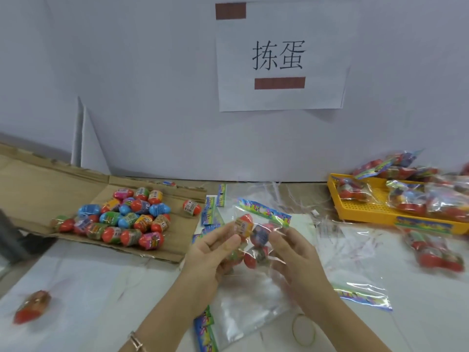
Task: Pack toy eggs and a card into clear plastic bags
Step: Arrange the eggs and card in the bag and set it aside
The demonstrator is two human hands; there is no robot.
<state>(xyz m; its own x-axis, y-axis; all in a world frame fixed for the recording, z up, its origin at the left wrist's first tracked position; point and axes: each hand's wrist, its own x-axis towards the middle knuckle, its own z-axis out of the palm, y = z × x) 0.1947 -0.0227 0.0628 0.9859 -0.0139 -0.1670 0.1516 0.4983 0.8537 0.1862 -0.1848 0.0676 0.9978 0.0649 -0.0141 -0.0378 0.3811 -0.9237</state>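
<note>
My left hand (213,252) and my right hand (297,255) hold a clear plastic bag (261,240) between them above the table. Several toy eggs sit inside the bag, and its colourful card header (264,208) points away from me. My left fingers pinch a red and orange toy egg (244,224) at the bag's upper left. My right fingers pinch the bag's right edge. A pile of loose toy eggs (124,217) lies on flattened cardboard (38,189) to the left.
A yellow tray (365,212) of packed bags stands at the right, with one more packed bag (436,252) in front of it. Empty bags and cards (210,212) lie on the table. A lone egg (31,306) lies near left. A rubber band (303,330) lies near my right forearm.
</note>
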